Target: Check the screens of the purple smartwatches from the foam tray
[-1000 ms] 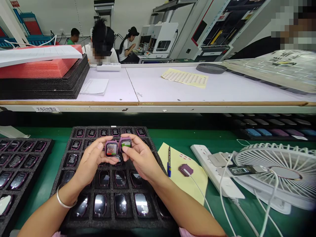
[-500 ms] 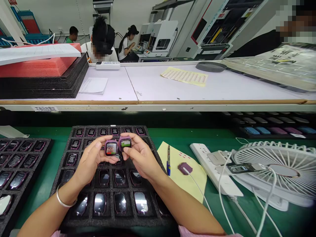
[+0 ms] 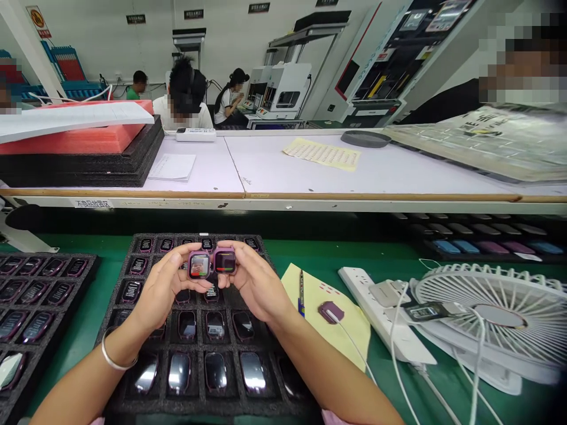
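Observation:
My left hand (image 3: 162, 286) grips a purple-framed smartwatch (image 3: 199, 265) by its edges, its lit screen facing me. Beside it, my right hand (image 3: 257, 280) holds a second purple smartwatch (image 3: 225, 261), whose dark screen has a coloured strip low down. The two watches are side by side, almost touching. Below them lies a black foam tray (image 3: 199, 403) with watch cases in its compartments; some screens show white text, others are dark. My forearms cover parts of this tray.
Another foam tray (image 3: 91, 265) of watches lies at left. To the right are yellow paper (image 3: 349, 339), a pen (image 3: 302, 292), a purple device (image 3: 331, 312) on a cable, a power strip (image 3: 354, 280) and a white fan (image 3: 469, 295). A shelf (image 3: 266, 171) spans behind; people sit beyond it.
The right watch's screen went from a green picture to a mostly dark one with a coloured strip. My right thumb moved off that screen. The camera view tilted up slightly.

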The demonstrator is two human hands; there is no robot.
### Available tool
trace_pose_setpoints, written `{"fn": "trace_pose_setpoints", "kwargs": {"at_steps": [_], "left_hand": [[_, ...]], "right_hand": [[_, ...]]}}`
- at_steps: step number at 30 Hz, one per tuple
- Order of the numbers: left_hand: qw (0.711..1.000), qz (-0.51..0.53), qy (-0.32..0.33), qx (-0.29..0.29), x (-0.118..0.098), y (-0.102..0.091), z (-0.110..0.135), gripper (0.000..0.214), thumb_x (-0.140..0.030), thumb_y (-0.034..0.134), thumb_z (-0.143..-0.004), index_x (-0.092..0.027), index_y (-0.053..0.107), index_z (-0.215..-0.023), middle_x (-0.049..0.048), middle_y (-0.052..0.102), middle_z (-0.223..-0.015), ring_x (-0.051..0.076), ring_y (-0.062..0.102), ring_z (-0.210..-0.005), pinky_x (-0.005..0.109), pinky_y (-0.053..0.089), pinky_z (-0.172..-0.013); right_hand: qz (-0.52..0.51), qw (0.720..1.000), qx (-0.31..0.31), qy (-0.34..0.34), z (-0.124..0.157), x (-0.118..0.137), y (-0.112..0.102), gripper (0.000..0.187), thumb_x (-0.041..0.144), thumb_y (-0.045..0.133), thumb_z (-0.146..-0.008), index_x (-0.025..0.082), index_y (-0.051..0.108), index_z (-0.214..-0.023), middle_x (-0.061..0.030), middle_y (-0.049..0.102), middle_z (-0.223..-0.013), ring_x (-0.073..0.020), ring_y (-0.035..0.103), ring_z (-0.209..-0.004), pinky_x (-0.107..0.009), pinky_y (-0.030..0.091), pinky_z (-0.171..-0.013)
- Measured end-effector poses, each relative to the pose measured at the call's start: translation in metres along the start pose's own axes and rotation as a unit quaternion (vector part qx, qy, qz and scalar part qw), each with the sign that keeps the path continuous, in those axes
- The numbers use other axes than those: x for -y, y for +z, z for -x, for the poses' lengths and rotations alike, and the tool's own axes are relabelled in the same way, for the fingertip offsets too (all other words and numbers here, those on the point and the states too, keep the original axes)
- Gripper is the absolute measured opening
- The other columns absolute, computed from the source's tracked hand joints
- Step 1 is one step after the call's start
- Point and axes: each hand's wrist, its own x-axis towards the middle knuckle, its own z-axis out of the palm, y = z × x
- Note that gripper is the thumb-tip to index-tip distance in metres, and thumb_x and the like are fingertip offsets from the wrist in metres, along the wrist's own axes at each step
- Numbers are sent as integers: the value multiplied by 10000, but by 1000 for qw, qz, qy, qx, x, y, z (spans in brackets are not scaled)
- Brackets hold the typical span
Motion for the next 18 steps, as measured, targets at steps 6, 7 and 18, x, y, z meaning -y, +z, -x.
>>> {"fn": "trace_pose_setpoints", "kwargs": {"at_steps": [6, 7, 18], "left_hand": [[994, 4, 107, 19, -44, 14, -26, 521, -560, 704, -825, -156, 673, -1152, 92, 748, -1010, 230, 754, -729, 335, 620, -661], [992, 7, 125, 23, -54, 17, -32, 518, -550, 705, -822, -153, 666, -1154, 90, 750, -1001, 226, 753, -725, 329, 617, -660], [957, -31, 280, 65, -131, 46, -70, 401, -315, 664, -779, -146, 635, -1142, 48, 729, -899, 172, 710, -641, 325, 600, -648]], "right_hand": [[-3, 995, 66, -69, -39, 44, 15, 295, 424, 702, -881, 214, 664, -1085, -18, 718, -856, -134, 641, -563, -275, 524, -571], [-1, 994, 77, -82, -46, 52, 19, 297, 426, 700, -878, 216, 658, -1083, -23, 726, -875, -135, 641, -559, -277, 527, -570], [69, 960, 141, -231, -86, 133, 57, 267, 423, 651, -894, 219, 633, -1066, 1, 686, -810, -145, 633, -565, -296, 533, -580]]}}
